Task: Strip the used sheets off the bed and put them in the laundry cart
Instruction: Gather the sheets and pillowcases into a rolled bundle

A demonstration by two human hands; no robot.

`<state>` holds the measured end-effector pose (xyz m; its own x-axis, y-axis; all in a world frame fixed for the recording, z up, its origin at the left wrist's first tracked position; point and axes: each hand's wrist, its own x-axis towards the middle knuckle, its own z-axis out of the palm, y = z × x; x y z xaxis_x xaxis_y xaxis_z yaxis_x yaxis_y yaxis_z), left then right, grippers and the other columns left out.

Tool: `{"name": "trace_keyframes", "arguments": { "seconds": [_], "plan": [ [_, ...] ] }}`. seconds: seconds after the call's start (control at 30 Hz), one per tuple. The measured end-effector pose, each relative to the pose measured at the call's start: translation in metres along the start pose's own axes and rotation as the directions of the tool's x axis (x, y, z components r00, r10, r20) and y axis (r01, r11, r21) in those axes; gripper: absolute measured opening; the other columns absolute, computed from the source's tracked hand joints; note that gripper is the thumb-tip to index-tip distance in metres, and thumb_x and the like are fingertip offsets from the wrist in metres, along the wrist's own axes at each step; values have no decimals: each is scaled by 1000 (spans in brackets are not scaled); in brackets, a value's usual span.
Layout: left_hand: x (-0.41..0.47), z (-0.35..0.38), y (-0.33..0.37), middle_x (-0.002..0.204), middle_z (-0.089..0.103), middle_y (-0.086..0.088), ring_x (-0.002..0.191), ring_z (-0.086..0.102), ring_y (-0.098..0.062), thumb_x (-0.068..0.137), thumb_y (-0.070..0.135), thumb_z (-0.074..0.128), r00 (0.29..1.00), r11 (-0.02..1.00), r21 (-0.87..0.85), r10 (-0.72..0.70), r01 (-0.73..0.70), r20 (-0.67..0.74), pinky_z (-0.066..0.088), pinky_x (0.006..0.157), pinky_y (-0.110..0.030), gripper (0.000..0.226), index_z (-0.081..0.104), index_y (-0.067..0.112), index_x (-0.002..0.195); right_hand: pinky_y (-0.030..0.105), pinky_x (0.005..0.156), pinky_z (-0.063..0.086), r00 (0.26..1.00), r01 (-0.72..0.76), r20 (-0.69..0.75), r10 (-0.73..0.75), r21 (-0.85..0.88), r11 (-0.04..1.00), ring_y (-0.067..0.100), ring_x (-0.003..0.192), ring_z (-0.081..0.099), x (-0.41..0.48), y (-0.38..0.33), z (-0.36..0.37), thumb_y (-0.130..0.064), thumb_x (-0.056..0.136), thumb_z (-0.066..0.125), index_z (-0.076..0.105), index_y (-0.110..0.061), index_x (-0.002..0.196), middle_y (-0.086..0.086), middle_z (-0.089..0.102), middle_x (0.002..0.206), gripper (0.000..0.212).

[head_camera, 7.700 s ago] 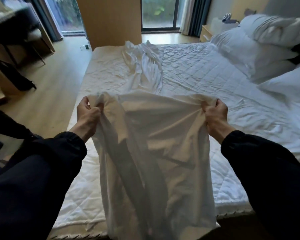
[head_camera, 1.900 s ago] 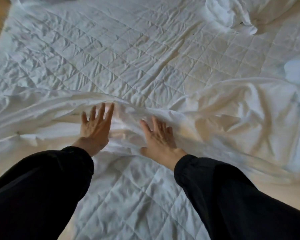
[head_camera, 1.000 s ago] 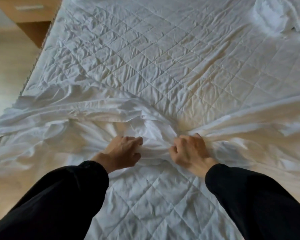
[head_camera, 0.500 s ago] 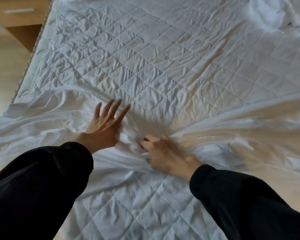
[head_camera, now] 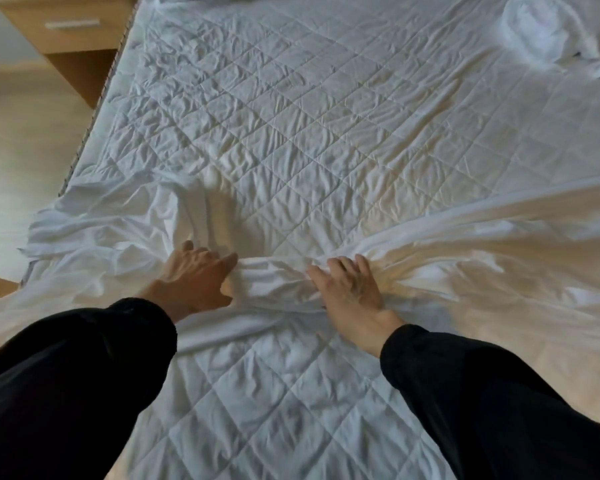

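A white used sheet [head_camera: 465,244] lies bunched in a wrinkled band across the quilted mattress pad [head_camera: 291,116]. It runs from the bed's left edge to the right side of the view. My left hand [head_camera: 194,278] is on the band's middle, fingers bent down into a fold. A short way to its right, my right hand [head_camera: 350,289] has its fingertips dug into the gathered cloth, and creases fan out from it. A ridge of sheet stretches between the two hands. Both arms wear dark sleeves. No laundry cart is in view.
A wooden drawer unit [head_camera: 73,26] stands at the top left beside the bed. Pale wooden floor [head_camera: 21,133] runs along the mattress's left edge [head_camera: 84,147]. More crumpled white linen [head_camera: 541,29] lies at the top right.
My left hand, lifted with spread fingers half a second ago, has come down onto the sheet and curled into it. The right hand has shifted right with its fold of sheet.
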<state>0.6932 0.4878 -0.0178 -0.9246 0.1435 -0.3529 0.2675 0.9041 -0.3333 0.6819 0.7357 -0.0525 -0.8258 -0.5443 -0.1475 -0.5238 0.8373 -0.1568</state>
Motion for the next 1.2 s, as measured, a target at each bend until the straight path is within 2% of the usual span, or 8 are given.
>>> {"name": "trace_keyframes", "arguments": {
  "seconds": [0.17,0.37,0.43,0.5,0.6,0.93,1.1,1.2],
  "plan": [
    [-48,4,16,53,61,-4,44,61,-28,51,54,72,963,996,-65,-71,56,-261,46,51,-27,48,68,16,79,55,116,4,998,-28,-49,27,-31,999,34,147,2,-24,-15,-6,-1,85,59,18,-25,151,18,2,159,81],
    [-116,7,64,46,57,-2,36,55,-25,33,58,77,959,996,-86,-47,23,-281,42,41,-21,55,71,19,72,62,100,34,973,107,-202,-115,-51,993,40,122,53,-80,-21,10,11,45,79,67,-12,112,23,57,128,72],
    [-145,7,94,52,62,-2,43,60,-23,43,58,69,976,995,-100,-24,2,-215,43,46,-19,55,73,17,80,56,100,31,974,144,-164,-157,-89,985,36,106,62,-110,-20,24,-1,44,84,70,-14,100,16,65,108,59],
    [-165,9,121,83,70,-6,77,69,-25,68,59,55,997,989,-149,-3,-9,-77,48,68,-25,55,64,19,104,50,96,26,977,171,-102,-188,-154,973,32,92,62,-135,-17,32,-8,51,82,70,-18,95,10,63,94,47],
    [-176,18,153,114,63,-9,105,60,-31,83,70,38,989,939,-341,2,48,145,40,87,-35,63,47,23,124,47,101,22,972,172,196,-128,-224,959,33,117,45,-166,-18,38,-22,74,61,51,-22,126,14,46,124,53],
    [-150,37,83,123,41,-5,116,40,-27,81,44,49,940,935,-99,-341,341,26,27,94,-45,44,50,30,123,49,112,16,965,115,219,-142,129,985,26,139,23,-129,-87,21,-46,90,36,41,-24,140,12,20,154,55],
    [-131,52,43,151,19,-14,141,10,-34,79,57,50,965,963,-155,-239,220,-113,-9,107,-54,72,36,23,141,42,99,34,967,116,186,-171,275,955,27,123,46,-79,-145,24,-50,93,41,50,-18,124,7,51,131,46],
    [-122,60,6,152,29,-10,146,11,-28,77,58,30,961,976,-200,-138,90,-241,-10,111,-56,74,52,15,133,41,93,41,977,19,180,-110,446,895,28,111,55,-49,-182,20,-59,89,46,51,-16,116,8,59,121,51]
  ]
}}
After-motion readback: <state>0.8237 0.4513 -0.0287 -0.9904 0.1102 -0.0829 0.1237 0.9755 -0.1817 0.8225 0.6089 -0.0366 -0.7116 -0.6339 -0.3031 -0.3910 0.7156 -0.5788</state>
